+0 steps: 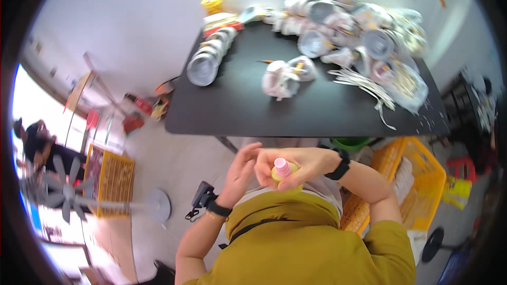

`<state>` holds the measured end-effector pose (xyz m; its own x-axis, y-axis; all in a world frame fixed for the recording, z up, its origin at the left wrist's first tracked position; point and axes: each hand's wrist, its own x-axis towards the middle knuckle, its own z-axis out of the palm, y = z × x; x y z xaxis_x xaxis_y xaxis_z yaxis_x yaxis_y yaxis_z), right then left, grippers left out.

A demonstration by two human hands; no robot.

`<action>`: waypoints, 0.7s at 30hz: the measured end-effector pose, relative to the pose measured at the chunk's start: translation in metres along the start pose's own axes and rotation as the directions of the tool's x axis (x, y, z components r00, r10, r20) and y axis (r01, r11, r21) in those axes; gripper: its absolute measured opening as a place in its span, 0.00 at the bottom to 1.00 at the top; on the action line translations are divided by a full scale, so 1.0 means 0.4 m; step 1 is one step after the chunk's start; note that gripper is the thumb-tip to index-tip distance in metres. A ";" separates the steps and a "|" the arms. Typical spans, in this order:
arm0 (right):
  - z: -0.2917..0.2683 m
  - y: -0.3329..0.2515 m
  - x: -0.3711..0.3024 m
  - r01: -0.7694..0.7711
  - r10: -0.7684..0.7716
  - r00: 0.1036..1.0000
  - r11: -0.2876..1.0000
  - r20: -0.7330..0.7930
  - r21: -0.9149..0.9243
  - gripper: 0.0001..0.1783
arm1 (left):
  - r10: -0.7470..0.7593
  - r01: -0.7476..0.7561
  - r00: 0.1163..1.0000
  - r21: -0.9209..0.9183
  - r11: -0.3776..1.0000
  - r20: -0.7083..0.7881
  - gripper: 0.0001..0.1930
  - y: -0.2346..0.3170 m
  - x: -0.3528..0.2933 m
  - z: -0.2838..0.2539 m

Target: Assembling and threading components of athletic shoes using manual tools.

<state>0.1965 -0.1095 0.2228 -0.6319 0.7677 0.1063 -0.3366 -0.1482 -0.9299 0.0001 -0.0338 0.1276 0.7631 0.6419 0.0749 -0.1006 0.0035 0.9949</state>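
Bottle, small, yellow body with pink ribbed cap [283, 169]: held close to the person's chest, below the near edge of the black table [253, 105], cap pointing up and left.

Head view:
- Right hand [296, 166]: fingers wrapped around the bottle's body; black band on the wrist.
- Left hand [240, 171]: fingers loosely spread, held upright just beside the right hand, fingertips touching its knuckles; holds nothing visible. Dark band on the wrist.
- Table top: row of stacked white bowl-shaped lids [208, 58] at the left; a large heap of similar white parts [348, 21] at the far right; a small cluster [285, 76] mid-table; loose white strips [364, 87] beside it.
- Floor: yellow crate [409, 171] at the right, another yellow crate [113, 177] at the left, standing fan [66, 190] further left.
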 end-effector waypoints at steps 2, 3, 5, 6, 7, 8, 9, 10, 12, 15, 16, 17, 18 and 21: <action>-0.017 0.048 -0.009 0.162 -0.168 0.981 0.985 0.100 0.061 0.22 | -0.008 0.057 0.996 -0.583 0.810 0.086 0.40 0.123 0.019 0.061; 0.004 0.032 -0.010 0.117 -0.145 0.983 0.967 0.113 0.228 0.18 | 0.042 0.051 0.984 -0.492 0.869 0.175 0.44 0.113 0.024 0.062; 0.013 0.051 -0.017 0.297 -0.303 0.952 0.949 0.044 0.106 0.18 | 0.088 0.049 0.938 -0.382 0.923 0.334 0.52 0.083 0.028 0.081; 0.009 0.058 -0.022 0.376 -0.377 0.926 0.926 0.022 0.039 0.18 | 0.089 0.062 0.914 -0.353 0.934 0.395 0.56 0.084 0.029 0.093; 0.000 0.052 -0.031 0.395 -0.409 0.913 0.875 0.009 -0.280 0.19 | 0.051 0.128 0.904 -0.383 0.915 0.425 0.58 0.115 0.021 0.112; 0.006 0.033 -0.053 0.217 -0.246 0.968 0.929 -0.060 -0.300 0.17 | 0.014 0.195 0.890 -0.408 0.892 0.455 0.61 0.129 0.017 0.125; 0.035 -0.013 -0.069 0.039 -0.076 0.990 0.953 -0.115 -0.300 0.16 | -0.016 0.225 0.883 -0.394 0.891 0.469 0.58 0.110 0.010 0.104; 0.049 -0.037 -0.088 -0.147 0.098 0.978 0.949 -0.182 -0.278 0.16 | -0.073 0.260 0.863 -0.316 0.912 0.499 0.54 0.090 0.004 0.080; -0.003 -0.005 -0.069 0.208 -0.408 0.909 0.622 -0.086 -0.755 0.20 | -0.186 0.324 0.811 -0.162 0.932 0.555 0.46 0.053 0.002 0.054; -0.062 0.017 -0.105 0.103 -0.321 0.939 0.606 -0.124 -0.789 0.26 | -0.149 0.190 0.875 -0.044 0.981 0.460 0.23 0.101 -0.002 0.091; -0.074 0.025 -0.120 -0.009 -0.170 0.968 0.713 -0.186 -0.701 0.29 | -0.129 0.126 0.896 0.034 0.991 0.425 0.19 0.107 -0.004 0.094; -0.114 0.067 -0.132 -0.073 -0.051 0.979 0.812 -0.196 -0.578 0.31 | -0.067 0.030 0.921 0.102 0.994 0.384 0.16 0.121 -0.004 0.109; -0.133 0.103 -0.135 -0.129 -0.002 0.974 0.817 -0.227 -0.562 0.29 | -0.068 0.035 0.923 0.092 0.995 0.380 0.16 0.114 0.002 0.106; -0.176 0.242 -0.136 -0.246 0.117 0.958 0.802 -0.261 -0.545 0.23 | -0.098 0.064 0.922 0.103 0.993 0.373 0.16 0.099 0.013 0.107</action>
<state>0.2476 -0.1217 0.1023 -0.4627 0.8810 -0.0989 0.2662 0.0317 -0.9634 0.0275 -0.0629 0.1703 0.9522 0.3055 -0.0033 0.0144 -0.0342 0.9993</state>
